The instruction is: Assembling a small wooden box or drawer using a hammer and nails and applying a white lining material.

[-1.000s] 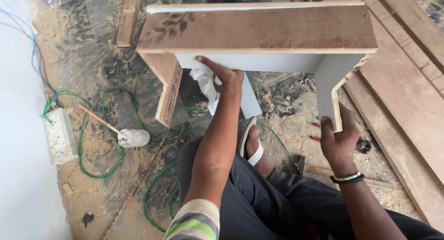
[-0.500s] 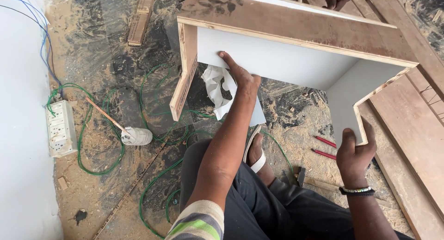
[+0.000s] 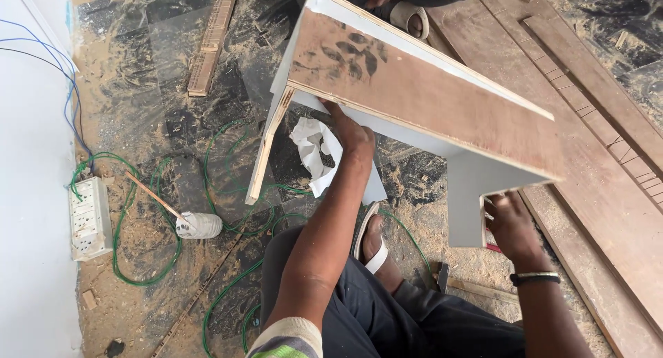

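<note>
Overhead, a plywood frame (image 3: 421,89) — brown grain outside, smooth white laminate inside — tilts; left hand (image 3: 353,138) grips a crumpled white rag (image 3: 314,151), right hand (image 3: 510,220) clasps its leg.

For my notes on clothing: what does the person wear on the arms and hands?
Both hands, left hand and right hand, are bare, without gloves. The left arm has a short striped sleeve with green, grey and cream bands. The right wrist carries a dark bracelet with a pale edge.
</note>
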